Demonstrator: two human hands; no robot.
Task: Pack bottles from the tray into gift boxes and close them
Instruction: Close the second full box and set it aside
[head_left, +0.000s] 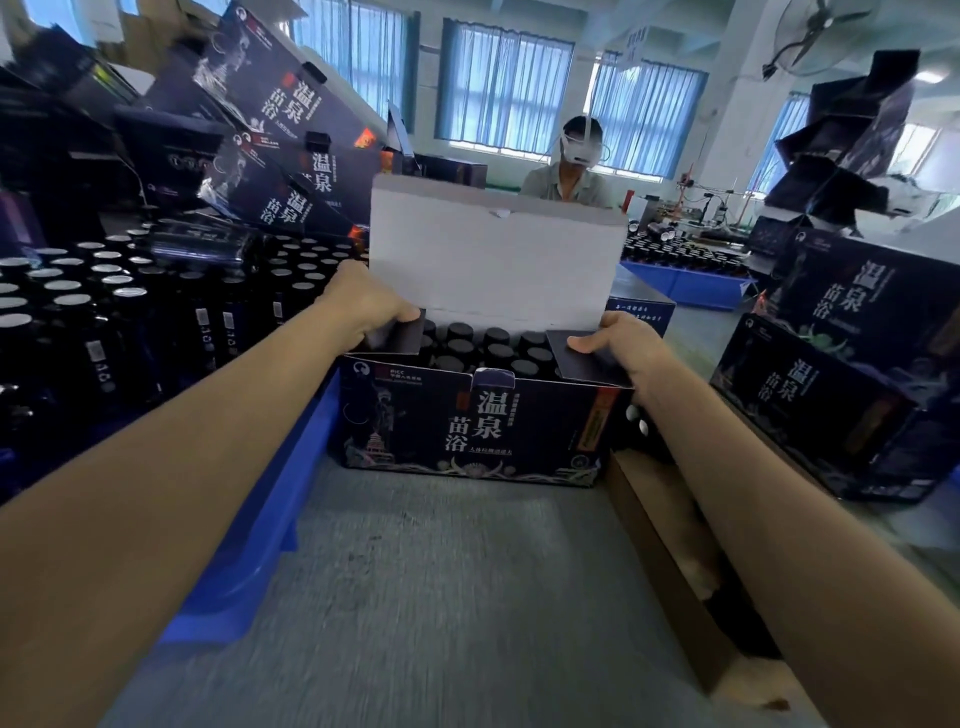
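Fingers of L hand (370, 306) & R hand (621, 345) pinch side flaps (399, 336) on gift box (467, 426), lid (493, 260) up.

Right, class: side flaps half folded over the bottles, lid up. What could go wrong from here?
The right flap, pinched by the right hand, is not yet flat over the bottle caps; the lid could jam on it. The left flap, gripped by the left hand, might crease. The leaning boxes could slide.

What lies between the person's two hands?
Head view: rows of black bottle caps inside the dark printed cardboard gift box, between left hand and right hand.
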